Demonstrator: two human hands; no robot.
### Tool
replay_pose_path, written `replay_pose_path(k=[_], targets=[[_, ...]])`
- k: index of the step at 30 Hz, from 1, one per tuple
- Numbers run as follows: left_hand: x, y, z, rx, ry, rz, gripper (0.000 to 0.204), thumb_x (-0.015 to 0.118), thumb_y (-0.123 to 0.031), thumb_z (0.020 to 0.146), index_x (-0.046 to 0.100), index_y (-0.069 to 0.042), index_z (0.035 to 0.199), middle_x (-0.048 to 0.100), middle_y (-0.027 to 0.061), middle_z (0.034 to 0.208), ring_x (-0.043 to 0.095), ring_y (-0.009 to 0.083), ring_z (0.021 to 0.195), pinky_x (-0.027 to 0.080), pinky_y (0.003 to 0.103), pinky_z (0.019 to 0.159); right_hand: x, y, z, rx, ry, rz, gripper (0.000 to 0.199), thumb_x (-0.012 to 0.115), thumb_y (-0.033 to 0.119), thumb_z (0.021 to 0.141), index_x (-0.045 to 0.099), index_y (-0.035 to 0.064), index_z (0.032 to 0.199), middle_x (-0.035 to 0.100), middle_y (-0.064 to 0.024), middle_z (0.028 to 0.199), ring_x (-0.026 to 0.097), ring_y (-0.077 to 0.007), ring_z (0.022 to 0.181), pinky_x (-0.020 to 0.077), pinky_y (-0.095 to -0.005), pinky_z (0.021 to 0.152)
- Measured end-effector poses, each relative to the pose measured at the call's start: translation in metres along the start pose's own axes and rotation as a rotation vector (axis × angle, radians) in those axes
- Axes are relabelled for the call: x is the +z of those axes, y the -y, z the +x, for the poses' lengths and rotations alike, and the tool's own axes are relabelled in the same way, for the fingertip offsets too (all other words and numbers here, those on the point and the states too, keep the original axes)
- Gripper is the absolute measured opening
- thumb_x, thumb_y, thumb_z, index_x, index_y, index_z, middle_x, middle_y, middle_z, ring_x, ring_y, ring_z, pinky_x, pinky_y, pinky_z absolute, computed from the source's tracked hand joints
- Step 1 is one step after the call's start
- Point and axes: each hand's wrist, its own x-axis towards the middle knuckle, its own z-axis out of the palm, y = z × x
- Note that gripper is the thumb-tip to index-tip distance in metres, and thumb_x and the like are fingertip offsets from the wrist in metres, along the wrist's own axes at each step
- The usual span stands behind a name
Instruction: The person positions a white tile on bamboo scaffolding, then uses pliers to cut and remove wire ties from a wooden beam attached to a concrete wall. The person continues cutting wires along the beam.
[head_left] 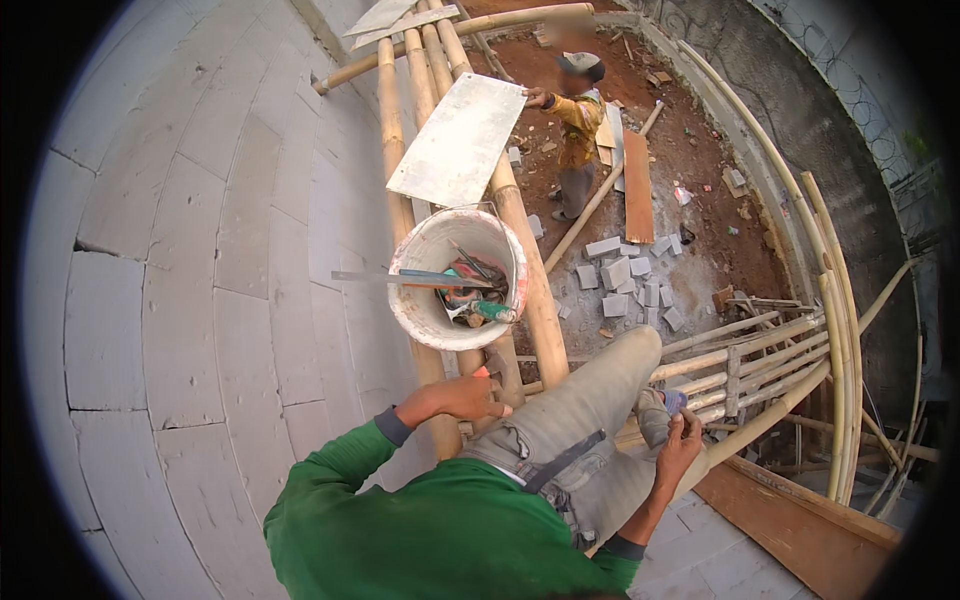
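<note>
My left hand (458, 398) is closed, fingers curled, beside my thigh at the near end of the bamboo poles. A small orange-red piece (482, 372) shows at its edge; whether I grip it is unclear. My right hand (681, 447) is raised by my bent leg, its fingertips pinched together. Just above them is a small blue-purple thing (675, 402), whose kind and hold I cannot make out. Ahead of me stands a whitish, stained bucket (408, 322) on the poles. It holds several hand tools, among them a green-handled one (492, 311) and a long, thin blade-like strip (365, 279) sticking out leftward.
A block wall (190, 300) rises at my left. Bamboo poles (535, 300) run away from me, bearing a pale board (460, 140). Below, another person (578, 130) touches that board's edge. Loose blocks (618, 272) lie on the ground; bamboo rails (740, 370) stand at right.
</note>
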Motion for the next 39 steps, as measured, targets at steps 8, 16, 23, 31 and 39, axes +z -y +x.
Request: replay_pose_path(k=[8,16,23,31,39], targets=[[-0.280,-0.001,0.011,0.287,-0.753,-0.650,0.047,0.063,-0.040,0.106,0.068,0.004,0.121,0.076,0.0143,0.104,0.075,0.0217,0.089,0.061,0.034,0.079,-0.034,-0.133,-0.056,0.274,-0.392,-0.754,0.043,0.069,0.021,0.099,0.059,0.0045,0.137,0.056,-0.0186,0.143,0.051,-0.0402,0.136,0.0426,-0.0537,0.109],[-0.346,0.250,0.151,-0.507,-0.687,-0.584,0.097,0.075,-0.053,0.089,0.036,-0.001,0.162,0.048,0.0326,0.150,0.064,0.0539,0.112,0.055,0.066,0.088,-0.022,-0.105,-0.054,0.227,-0.435,-0.728,0.045,0.068,0.022,0.097,0.058,0.0050,0.138,0.052,-0.0172,0.148,0.046,-0.0385,0.140,0.0376,-0.0521,0.114],[-0.335,0.270,0.173,-0.230,-0.727,-1.066,0.082,0.069,-0.042,0.093,0.034,-0.012,0.161,0.047,0.0289,0.151,0.066,0.0531,0.111,0.052,0.069,0.090,-0.023,-0.103,-0.056,0.246,-0.455,-0.731,0.045,0.070,0.019,0.095,0.059,0.0053,0.137,0.053,-0.0172,0.147,0.046,-0.0386,0.139,0.0376,-0.0518,0.114],[-0.376,0.282,0.153,-0.173,-1.016,-1.725,0.034,0.071,-0.027,0.102,0.062,-0.014,0.133,0.070,0.0041,0.126,0.064,0.0261,0.124,0.043,0.057,0.108,-0.023,-0.105,-0.053,0.202,-0.430,-0.731,0.044,0.069,0.021,0.096,0.060,0.0045,0.136,0.054,-0.0184,0.146,0.047,-0.0386,0.139,0.0397,-0.0529,0.112],[-0.436,0.148,0.113,0.255,-1.304,-1.074,0.050,0.071,-0.020,0.103,0.055,0.011,0.139,0.069,0.0220,0.129,0.072,0.0348,0.109,0.062,0.047,0.090,-0.024,-0.106,-0.057,0.236,-0.420,-0.747,0.043,0.069,0.023,0.097,0.061,0.0045,0.135,0.055,-0.0182,0.144,0.049,-0.0382,0.137,0.0403,-0.0530,0.111]])
